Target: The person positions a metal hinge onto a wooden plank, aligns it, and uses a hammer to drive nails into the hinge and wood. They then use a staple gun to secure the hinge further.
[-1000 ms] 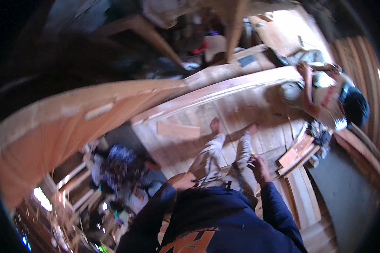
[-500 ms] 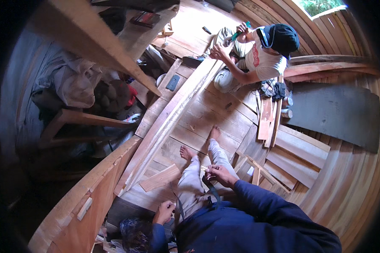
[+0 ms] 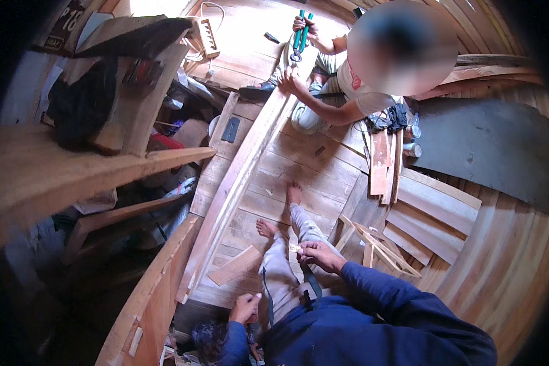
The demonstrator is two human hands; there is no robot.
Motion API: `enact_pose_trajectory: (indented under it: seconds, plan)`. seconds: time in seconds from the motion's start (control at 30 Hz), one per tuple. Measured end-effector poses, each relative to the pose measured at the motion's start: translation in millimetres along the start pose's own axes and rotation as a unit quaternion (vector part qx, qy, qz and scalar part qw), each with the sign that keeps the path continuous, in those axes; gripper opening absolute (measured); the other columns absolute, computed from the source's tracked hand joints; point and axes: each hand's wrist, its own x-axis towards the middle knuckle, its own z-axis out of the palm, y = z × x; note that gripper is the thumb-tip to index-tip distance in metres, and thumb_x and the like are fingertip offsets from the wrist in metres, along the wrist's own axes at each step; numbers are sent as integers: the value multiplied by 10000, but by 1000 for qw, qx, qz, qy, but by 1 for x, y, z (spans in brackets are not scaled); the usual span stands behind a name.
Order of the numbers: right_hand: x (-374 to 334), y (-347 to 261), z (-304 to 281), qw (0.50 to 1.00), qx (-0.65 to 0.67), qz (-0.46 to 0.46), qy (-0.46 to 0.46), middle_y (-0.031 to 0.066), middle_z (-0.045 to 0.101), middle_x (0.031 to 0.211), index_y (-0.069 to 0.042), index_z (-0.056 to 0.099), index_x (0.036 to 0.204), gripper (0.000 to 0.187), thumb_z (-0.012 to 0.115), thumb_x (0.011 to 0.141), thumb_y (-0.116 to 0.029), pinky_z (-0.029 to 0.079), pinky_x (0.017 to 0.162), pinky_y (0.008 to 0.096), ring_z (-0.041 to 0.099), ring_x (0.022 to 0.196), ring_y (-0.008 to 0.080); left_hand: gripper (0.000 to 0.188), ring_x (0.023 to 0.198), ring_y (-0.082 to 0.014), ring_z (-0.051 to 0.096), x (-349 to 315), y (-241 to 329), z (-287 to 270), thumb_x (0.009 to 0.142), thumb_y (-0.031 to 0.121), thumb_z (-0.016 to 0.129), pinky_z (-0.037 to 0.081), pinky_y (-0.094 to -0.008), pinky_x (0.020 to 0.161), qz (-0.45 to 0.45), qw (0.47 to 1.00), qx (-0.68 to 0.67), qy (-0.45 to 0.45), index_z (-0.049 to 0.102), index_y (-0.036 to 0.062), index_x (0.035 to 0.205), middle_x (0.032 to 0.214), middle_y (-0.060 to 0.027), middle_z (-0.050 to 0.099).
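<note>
My right hand point(image 3: 320, 256) pinches a small pale yellowish piece point(image 3: 294, 247) between thumb and fingertips, held above my thigh; its kind is too small to make out. Beside my left thigh, my left hand point(image 3: 245, 308) is closed with the fingers curled in, and whatever it may hold is hidden. A dark strap point(image 3: 312, 282) hangs down from my waist below the right hand. Across from me, a seated co-worker grips green-handled pincers point(image 3: 299, 43), jaws pointing down, over the far end of a long wooden beam point(image 3: 235, 180). The co-worker's other hand point(image 3: 294, 84) rests at that end.
A short board point(image 3: 234, 265) lies on the plank floor near my feet. To the right are a light wooden frame point(image 3: 381, 247), stacked planks point(image 3: 434, 213) and a dark sheet point(image 3: 482, 149). A wooden partition point(image 3: 152, 287) rises at left; a power strip point(image 3: 207, 38) lies at the back.
My view has turned, shifting the scene. The co-worker has swung the pincers so the handles point up and the jaws down. My hands keep nearly the same pose.
</note>
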Motion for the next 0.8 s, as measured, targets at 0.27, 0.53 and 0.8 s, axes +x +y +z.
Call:
enact_pose_trajectory:
  seconds: [0.27,0.53,0.8]
  plan:
    - [9,-76,-23,998,14,-14,-58,6,643,881,-46,630,1026,252,651,872,-244,468,715,232,602,794,93,238,807,-343,640,5,59,30,816,231,573,474,-442,718,102,959,254,-68,607,4,876,836,-236,631]
    - [8,-147,-18,981,96,-85,-143,39,631,963,-9,578,1102,292,633,879,-189,497,744,272,608,858,121,253,671,-261,617,20,82,25,802,233,615,473,-390,647,62,966,143,-205,629,-4,889,667,-167,606]
    - [-2,-213,-14,952,160,-124,-231,125,633,979,50,545,1157,613,781,691,-272,463,808,324,607,862,211,330,1064,-411,515,129,147,-14,842,181,577,407,-464,913,177,939,163,248,557,-4,1114,1075,-244,563]
